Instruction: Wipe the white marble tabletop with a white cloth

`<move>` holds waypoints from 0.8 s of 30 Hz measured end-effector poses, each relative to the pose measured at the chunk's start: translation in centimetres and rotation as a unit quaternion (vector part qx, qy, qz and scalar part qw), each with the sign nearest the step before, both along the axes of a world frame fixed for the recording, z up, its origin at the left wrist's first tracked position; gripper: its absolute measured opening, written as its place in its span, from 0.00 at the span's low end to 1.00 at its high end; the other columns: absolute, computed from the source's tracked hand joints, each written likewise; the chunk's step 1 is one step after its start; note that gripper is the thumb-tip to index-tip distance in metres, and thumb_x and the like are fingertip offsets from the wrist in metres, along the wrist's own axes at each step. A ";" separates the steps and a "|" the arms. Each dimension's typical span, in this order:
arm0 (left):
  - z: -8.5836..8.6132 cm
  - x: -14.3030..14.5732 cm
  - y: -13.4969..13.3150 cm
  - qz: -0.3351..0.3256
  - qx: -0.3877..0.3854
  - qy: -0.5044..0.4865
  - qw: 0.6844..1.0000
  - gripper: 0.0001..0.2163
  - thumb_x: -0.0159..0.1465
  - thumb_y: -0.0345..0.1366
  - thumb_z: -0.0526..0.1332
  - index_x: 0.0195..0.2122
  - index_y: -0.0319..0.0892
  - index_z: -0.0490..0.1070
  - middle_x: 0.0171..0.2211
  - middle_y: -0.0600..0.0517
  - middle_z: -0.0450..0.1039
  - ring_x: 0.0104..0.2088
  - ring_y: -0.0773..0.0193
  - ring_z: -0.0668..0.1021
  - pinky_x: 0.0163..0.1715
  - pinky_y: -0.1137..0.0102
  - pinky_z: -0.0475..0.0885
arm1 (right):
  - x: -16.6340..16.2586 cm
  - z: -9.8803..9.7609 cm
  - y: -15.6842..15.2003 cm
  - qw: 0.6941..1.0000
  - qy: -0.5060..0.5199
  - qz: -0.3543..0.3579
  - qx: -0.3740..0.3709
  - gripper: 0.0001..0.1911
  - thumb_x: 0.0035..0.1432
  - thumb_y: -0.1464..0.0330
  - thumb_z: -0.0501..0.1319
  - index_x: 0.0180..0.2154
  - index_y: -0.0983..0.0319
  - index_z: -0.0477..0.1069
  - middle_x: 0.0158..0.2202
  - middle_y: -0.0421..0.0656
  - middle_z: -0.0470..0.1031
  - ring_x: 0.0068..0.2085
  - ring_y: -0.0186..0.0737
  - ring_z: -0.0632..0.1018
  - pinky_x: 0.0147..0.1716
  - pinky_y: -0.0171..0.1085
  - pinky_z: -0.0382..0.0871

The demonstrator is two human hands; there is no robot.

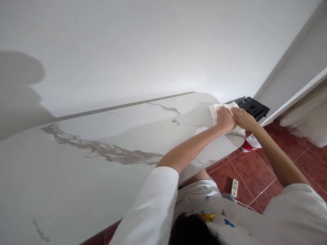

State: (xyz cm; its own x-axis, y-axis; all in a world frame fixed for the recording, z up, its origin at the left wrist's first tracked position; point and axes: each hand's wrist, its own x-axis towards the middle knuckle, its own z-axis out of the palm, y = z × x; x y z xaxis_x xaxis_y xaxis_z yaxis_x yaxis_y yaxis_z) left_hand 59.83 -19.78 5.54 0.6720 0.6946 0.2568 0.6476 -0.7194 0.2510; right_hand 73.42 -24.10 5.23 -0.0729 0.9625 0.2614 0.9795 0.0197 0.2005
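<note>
A cream-white cloth (213, 114) with a scalloped edge lies on the marble-patterned white tabletop (138, 136), near its rounded right end. My left hand (226, 119) presses down on the cloth, its fingers bent over it. Close beside it, my right hand (243, 118) holds the cloth's right part, fingertips near or touching the left hand. Both arms reach out to the right across the table. Part of the cloth is hidden under the hands.
A white wall (143, 51) runs along the table's back edge. Past the right end stands a black plastic object (255, 107). On the red tiled floor (250, 170) are a power strip (234, 188) with a cable and a red-and-white item (251, 143). Pale sheer fabric (306, 115) hangs at right.
</note>
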 end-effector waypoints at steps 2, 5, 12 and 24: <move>0.2 0.3 2.5 0.019 -0.009 0.002 1.000 0.27 0.68 0.36 0.46 0.63 0.18 0.52 0.65 0.31 0.51 0.65 0.46 0.56 0.63 0.58 0.51 | 0.3 0.0 3.1 1.000 0.012 0.008 -0.013 0.26 0.63 0.72 0.41 0.59 0.72 0.61 0.61 0.57 0.65 0.62 0.47 0.65 0.58 0.48 0.62; 0.4 -0.2 6.7 0.026 -0.009 0.009 1.000 0.28 0.68 0.36 0.45 0.64 0.19 0.50 0.66 0.32 0.50 0.66 0.47 0.55 0.64 0.60 0.51 | 0.0 0.1 7.7 0.999 0.023 0.022 -0.017 0.27 0.62 0.73 0.41 0.60 0.73 0.60 0.61 0.56 0.64 0.63 0.48 0.63 0.58 0.49 0.61; 0.5 -3.3 13.9 0.056 -0.014 0.024 0.998 0.28 0.68 0.37 0.44 0.65 0.21 0.49 0.67 0.34 0.48 0.67 0.50 0.54 0.64 0.60 0.50 | -4.0 1.1 15.5 0.999 0.016 0.003 -0.041 0.27 0.64 0.71 0.42 0.62 0.70 0.57 0.65 0.52 0.59 0.65 0.48 0.59 0.62 0.52 0.53; -0.9 -18.9 17.9 0.106 0.007 0.050 0.993 0.28 0.68 0.38 0.43 0.65 0.23 0.48 0.67 0.35 0.48 0.67 0.50 0.54 0.65 0.61 0.49 | -17.1 0.7 22.2 0.986 0.032 0.151 -0.061 0.24 0.62 0.69 0.46 0.57 0.69 0.64 0.61 0.55 0.64 0.60 0.52 0.67 0.56 0.49 0.61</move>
